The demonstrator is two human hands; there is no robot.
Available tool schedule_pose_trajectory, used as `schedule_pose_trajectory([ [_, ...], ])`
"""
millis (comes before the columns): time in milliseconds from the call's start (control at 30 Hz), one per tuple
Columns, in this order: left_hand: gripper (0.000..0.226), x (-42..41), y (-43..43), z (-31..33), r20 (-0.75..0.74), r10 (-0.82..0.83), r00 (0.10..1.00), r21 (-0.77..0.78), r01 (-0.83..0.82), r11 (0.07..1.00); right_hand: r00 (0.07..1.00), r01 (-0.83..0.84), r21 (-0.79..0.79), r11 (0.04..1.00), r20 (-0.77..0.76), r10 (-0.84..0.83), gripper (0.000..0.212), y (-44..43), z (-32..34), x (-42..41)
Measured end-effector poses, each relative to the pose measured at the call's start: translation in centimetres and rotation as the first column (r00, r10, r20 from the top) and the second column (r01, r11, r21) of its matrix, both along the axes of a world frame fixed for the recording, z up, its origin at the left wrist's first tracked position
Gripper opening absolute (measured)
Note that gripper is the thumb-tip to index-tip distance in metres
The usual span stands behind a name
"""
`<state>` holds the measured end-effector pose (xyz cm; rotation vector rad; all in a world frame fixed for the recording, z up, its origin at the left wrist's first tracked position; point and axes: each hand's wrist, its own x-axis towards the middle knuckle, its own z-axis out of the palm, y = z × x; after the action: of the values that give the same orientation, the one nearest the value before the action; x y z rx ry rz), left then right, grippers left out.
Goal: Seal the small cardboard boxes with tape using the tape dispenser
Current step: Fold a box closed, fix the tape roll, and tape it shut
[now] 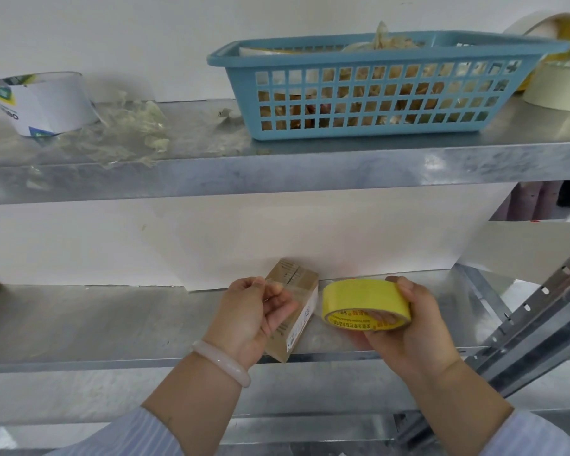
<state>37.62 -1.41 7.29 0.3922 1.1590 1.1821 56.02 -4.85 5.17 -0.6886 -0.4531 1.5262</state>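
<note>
Left hand (254, 312) pinches 1 clear tape strip (274, 287) before 1 cardboard box (302, 309); right hand (412, 334) grips 1 yellow tape roll (359, 296).

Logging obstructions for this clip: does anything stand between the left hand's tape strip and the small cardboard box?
Nothing visible. The left hand pinches the clear tape strip directly before the small cardboard box; the right hand holds the yellow tape roll aside.

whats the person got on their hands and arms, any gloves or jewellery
No gloves or rings show on the left hand or the right hand; both are bare. A pale, milky bangle circles the left wrist. The left sleeve and right sleeve are light blue with fine white stripes.
</note>
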Motion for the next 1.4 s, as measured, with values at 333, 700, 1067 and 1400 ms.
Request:
schedule_pose_trajectory([
  [333, 0.015, -0.2, 0.7, -1.0, -0.001, 0.037, 0.999, -0.038, -0.037, 0.999, 0.963, 0.005, 0.046, 0.999, -0.270, 0.007, 0.057, 0.4, -0.1, 0.3],
  [700, 0.007, -1.7, 0.4, -1.1, 0.199, 0.036, 0.979, -0.082, -0.020, 0.996, 0.982, 0.053, 0.017, 0.998, -0.182, -0.049, 0.059, 0.7, 0.6, 1.5],
  [1067, 0.043, -0.2, 0.6, -1.3, 0.049, -0.309, 0.950, -0.008, 0.310, 0.951, 0.982, 0.035, -0.084, 0.996, -0.184, -0.050, 0.053, 1.4, 1.6, 2.4],
  [1400, 0.031, 1.4, 0.5, -0.1, -0.164, -0.677, 0.718, -0.043, 0.681, 0.731, 0.992, 0.058, -0.038, 0.998, -0.113, -0.061, 0.047, 1.4, 1.3, 2.9],
])
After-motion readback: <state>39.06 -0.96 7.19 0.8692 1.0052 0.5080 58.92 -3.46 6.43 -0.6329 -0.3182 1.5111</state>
